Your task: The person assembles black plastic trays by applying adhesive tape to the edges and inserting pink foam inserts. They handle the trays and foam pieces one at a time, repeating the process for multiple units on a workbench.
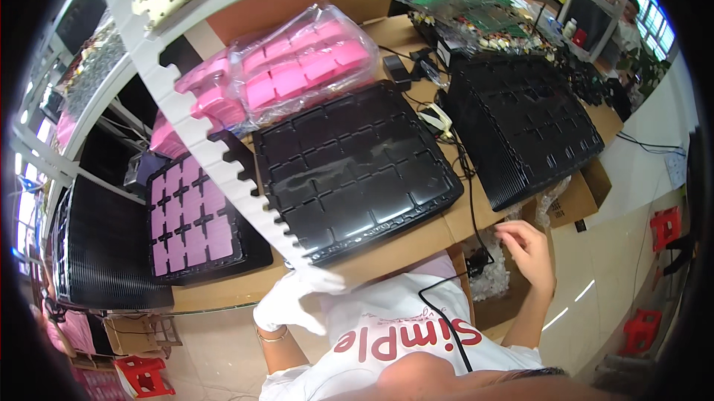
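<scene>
I see gloved left hand [296,301] loosely open, empty, beside notched white post [216,170], near black tray [357,170]; bare right hand [529,252] half-curled, empty, near right-side tray stack [520,129].

Black trays [361,170] and bagged pink pieces [309,66] are spread across a bench [405,251]; a white-gloved left hand [296,300] and bare right hand [529,252] are held near its front.

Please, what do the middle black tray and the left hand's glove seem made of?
The middle black tray looks like glossy moulded plastic: formed ridges, bright reflections. The white glove is probably matte fabric, without visible gloss; fibre unclear.
</scene>
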A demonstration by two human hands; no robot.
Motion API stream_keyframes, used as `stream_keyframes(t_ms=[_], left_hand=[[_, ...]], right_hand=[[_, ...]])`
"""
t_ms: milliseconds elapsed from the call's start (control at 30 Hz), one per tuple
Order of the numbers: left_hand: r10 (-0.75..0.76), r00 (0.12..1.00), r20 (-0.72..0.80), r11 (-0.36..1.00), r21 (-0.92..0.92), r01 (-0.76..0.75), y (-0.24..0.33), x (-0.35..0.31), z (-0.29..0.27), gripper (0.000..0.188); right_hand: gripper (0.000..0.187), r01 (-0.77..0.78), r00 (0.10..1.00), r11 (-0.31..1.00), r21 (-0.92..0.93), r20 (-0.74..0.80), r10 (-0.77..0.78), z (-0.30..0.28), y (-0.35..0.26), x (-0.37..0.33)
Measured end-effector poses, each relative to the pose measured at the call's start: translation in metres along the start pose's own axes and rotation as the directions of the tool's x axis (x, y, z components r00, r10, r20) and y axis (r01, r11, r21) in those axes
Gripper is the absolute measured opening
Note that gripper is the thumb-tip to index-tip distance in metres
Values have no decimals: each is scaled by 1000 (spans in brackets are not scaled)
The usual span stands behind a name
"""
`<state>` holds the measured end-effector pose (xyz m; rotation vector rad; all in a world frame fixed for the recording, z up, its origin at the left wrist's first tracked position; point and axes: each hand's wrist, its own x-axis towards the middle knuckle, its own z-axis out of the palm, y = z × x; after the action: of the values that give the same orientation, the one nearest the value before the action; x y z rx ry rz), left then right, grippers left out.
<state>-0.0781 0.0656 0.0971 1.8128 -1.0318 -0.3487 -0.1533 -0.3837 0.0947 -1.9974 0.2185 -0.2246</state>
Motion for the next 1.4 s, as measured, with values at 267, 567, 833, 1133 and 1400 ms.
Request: stream_keyframes(t_ms=[267, 567, 833, 1133, 1400], left_hand=[[-238, 647, -725, 944, -17, 328, -51, -3, 1, 26], [-242, 727, -643, 770, 328, 547, -53, 75, -52, 16], [107, 860, -499, 564, 743, 361, -101, 219, -120, 52], [-101, 811, -576, 558, 643, 525, -130, 259, -153, 27], [239, 846, -477, 568, 775, 277, -134, 253, -140, 22]], right_hand=[[11, 867, 468, 460, -191, 0, -884, 206, -123, 263], [20, 839, 537, 410, -357, 659, -526, 316, -127, 445], [26, 722, 690, 682, -121, 208, -694, 334, -145, 492], [23, 704, 625, 591, -393, 738, -253, 327, -184, 473], [23, 583, 706, 696, -418, 684, -181, 333, -163, 491]])
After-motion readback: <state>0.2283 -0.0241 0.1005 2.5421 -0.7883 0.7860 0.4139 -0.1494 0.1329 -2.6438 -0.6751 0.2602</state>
